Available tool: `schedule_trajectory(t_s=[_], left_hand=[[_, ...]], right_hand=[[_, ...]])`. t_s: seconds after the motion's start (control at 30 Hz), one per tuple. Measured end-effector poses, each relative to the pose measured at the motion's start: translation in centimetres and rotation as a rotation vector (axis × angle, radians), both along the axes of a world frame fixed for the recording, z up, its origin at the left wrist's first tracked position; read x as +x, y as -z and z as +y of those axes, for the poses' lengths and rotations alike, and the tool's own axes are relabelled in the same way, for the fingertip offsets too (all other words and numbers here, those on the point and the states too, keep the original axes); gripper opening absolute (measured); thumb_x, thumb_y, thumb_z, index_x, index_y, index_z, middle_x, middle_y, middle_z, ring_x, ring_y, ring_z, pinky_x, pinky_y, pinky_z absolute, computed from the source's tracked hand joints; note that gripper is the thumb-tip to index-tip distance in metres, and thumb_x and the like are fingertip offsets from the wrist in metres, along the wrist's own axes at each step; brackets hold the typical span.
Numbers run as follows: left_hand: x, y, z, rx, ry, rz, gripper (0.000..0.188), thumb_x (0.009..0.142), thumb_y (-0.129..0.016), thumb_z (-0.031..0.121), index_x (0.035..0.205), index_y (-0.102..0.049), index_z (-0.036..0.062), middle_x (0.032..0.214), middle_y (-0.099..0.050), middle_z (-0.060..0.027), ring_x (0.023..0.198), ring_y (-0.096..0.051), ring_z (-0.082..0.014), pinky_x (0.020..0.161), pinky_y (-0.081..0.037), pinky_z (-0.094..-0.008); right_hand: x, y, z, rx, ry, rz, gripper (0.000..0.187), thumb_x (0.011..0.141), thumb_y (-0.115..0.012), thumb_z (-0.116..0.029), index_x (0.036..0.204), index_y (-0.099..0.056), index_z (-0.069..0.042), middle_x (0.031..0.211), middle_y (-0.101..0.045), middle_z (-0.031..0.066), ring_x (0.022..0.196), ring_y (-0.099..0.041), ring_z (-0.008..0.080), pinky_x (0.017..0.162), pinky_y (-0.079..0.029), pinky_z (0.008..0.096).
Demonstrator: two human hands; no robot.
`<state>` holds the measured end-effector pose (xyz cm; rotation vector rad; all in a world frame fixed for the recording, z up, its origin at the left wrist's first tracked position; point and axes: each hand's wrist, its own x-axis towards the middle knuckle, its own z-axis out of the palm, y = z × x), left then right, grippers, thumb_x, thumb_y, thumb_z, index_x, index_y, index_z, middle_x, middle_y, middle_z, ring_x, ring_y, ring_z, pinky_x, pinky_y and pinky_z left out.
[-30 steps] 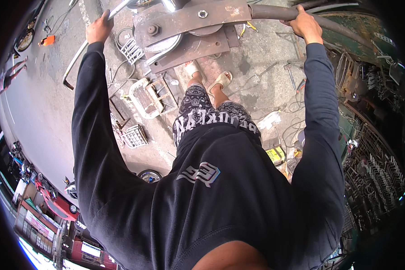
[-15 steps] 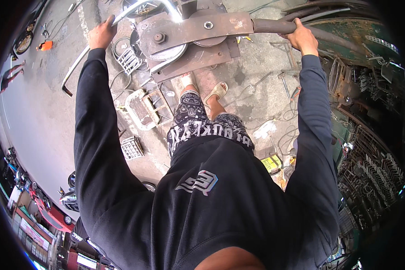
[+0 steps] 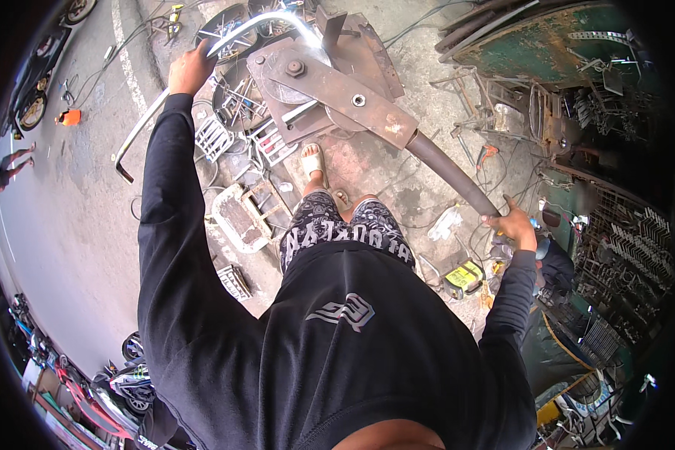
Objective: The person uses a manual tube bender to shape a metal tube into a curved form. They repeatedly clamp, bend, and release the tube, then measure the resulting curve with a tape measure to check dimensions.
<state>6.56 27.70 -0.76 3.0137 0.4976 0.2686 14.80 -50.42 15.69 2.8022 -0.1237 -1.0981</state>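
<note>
A rusty steel pipe bender (image 3: 382, 64) stands at the top middle, its pivoting plate arm (image 3: 337, 94) fastened by a large bolt. From that arm a brown round lever handle (image 3: 454, 172) slants down to the right. My right hand (image 3: 514, 225) is on the handle's lower end, thumb raised and the other fingers partly hidden. My left hand (image 3: 191, 69) is closed round a shiny metal tube (image 3: 259, 21). The tube curves over into the bender on the right, and its other end hangs down to the left with a short bent tip.
Loose metal parts fill round trays (image 3: 236, 97) beside the bender. A worn white frame (image 3: 236, 217), a yellow-green machine (image 3: 465, 279), cables and an orange-handled tool (image 3: 489, 152) lie on the concrete. Metal racks (image 3: 637, 247) line the right. Motorcycles (image 3: 131, 382) stand lower left.
My right hand has swung the lever handle down and toward me, turning the plate arm clockwise. My left hand still holds the tube. The whole view has shifted slightly.
</note>
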Motion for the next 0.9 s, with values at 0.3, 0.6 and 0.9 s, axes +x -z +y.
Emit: schedule_trajectory(t_s=[0.3, 0.6, 0.9], left_hand=[[1.4, -0.1, 1.4, -0.120, -0.101, 0.093, 0.039, 0.083, -0.076, 0.037, 0.113, -0.065, 0.0127, 0.104, -0.071, -0.0213, 0.101, -0.068, -0.0420, 0.084, -0.054, -0.0518], [-0.9, 1.0, 3.6, 0.003, -0.242, 0.199, 0.044, 0.091, -0.066, 0.043, 0.129, -0.061, 0.0218, 0.119, -0.070, -0.0160, 0.112, -0.066, -0.0380, 0.090, -0.052, -0.0520], [-4.2, 0.4, 4.1, 0.103, -0.167, 0.153, 0.057, 0.085, -0.073, 0.049, 0.135, -0.059, 0.0244, 0.135, -0.058, -0.0164, 0.131, -0.051, -0.0376, 0.104, -0.039, -0.0600]], right_hand=[[-25.4, 3.2, -5.5, -0.135, -0.273, 0.493, 0.079, 0.059, -0.082, -0.066, 0.111, -0.074, -0.007, 0.097, -0.075, 0.0173, 0.091, -0.072, 0.0338, 0.083, -0.056, 0.0427], [-40.1, 2.7, 2.8, 0.217, -0.324, 0.496, 0.063, 0.071, -0.077, -0.060, 0.101, -0.075, -0.005, 0.096, -0.073, 0.0188, 0.093, -0.071, 0.0359, 0.081, -0.055, 0.0467], [-43.6, 2.2, 7.1, 0.159, -0.254, 0.516, 0.064, 0.061, -0.081, -0.059, 0.090, -0.078, -0.002, 0.084, -0.073, 0.0192, 0.078, -0.071, 0.0353, 0.073, -0.055, 0.0425]])
